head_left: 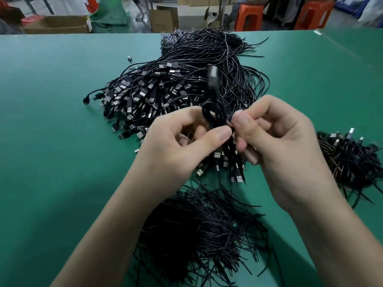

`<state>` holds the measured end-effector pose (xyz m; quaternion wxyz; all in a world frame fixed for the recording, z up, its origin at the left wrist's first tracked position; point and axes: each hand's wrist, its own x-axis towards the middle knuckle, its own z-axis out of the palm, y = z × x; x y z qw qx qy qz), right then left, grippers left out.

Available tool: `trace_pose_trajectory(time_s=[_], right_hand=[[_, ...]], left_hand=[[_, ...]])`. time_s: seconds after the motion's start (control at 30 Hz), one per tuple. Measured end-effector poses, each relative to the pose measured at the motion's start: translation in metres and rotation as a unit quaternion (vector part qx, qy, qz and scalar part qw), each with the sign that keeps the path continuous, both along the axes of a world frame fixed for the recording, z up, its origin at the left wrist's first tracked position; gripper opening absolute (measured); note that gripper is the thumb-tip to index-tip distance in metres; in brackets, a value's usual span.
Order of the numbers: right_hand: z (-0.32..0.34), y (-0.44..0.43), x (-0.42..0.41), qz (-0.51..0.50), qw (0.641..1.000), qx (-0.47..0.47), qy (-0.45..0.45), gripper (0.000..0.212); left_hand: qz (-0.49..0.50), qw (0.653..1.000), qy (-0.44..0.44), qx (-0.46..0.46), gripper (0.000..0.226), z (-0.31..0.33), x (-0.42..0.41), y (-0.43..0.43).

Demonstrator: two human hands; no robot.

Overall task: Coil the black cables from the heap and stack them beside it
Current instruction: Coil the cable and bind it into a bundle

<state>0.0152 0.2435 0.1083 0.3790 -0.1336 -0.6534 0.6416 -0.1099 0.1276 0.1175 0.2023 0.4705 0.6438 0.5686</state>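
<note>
- The left hand (186,139) and right hand (275,137) pinch one thin black looped cable (215,119) over the black USB-cable heap (165,90).
- A slack pinch could let its loops spring open before it reaches the bundled stack (352,160) alongside.

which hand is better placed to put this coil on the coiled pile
Right, probably. The right hand pinches the coil, and the pile of coiled cables lies on its side; the left hand would need to cross.
</note>
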Motion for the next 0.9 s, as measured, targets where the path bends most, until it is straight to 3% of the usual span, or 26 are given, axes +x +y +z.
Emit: trace_pose_trajectory(time_s=[0.1,0.17,0.23,0.33,0.5,0.63,0.7,0.8,0.9], right_hand=[[-0.006,0.000,-0.003,0.028,0.984,-0.173,0.024,0.015],[-0.007,0.001,-0.004,0.019,0.971,-0.236,0.018,0.014],[-0.007,0.003,-0.005,-0.006,0.969,-0.245,0.006,0.011],[-0.009,0.003,-0.005,-0.041,0.978,-0.205,0.003,0.023],[-0.005,-0.003,-0.002,-0.031,0.991,-0.125,-0.026,0.022],[-0.003,-0.001,-0.002,-0.042,0.994,-0.084,-0.049,0.022],[-0.004,-0.003,-0.004,-0.037,0.992,-0.111,-0.039,0.023],[-0.006,-0.004,-0.006,-0.008,0.976,-0.217,-0.007,0.022],[-0.008,-0.004,-0.008,0.003,0.951,-0.307,0.015,0.021]], left_hand=[[0.048,0.981,0.177,0.056,0.007,-0.010,0.001,0.000],[0.065,0.974,0.204,0.075,0.011,-0.014,0.006,0.005],[0.026,0.987,0.145,0.068,0.021,-0.017,0.008,0.007],[-0.016,0.999,-0.016,0.047,0.033,-0.017,0.007,0.008],[-0.022,0.989,-0.146,0.019,0.007,-0.023,-0.001,0.009],[-0.003,0.974,-0.221,0.050,0.040,-0.024,-0.002,0.011],[0.014,0.983,-0.169,0.071,0.047,-0.024,0.001,0.013],[0.041,0.994,-0.001,0.098,0.041,-0.021,0.009,0.012],[0.071,0.979,0.160,0.103,0.035,-0.021,0.011,0.010]])
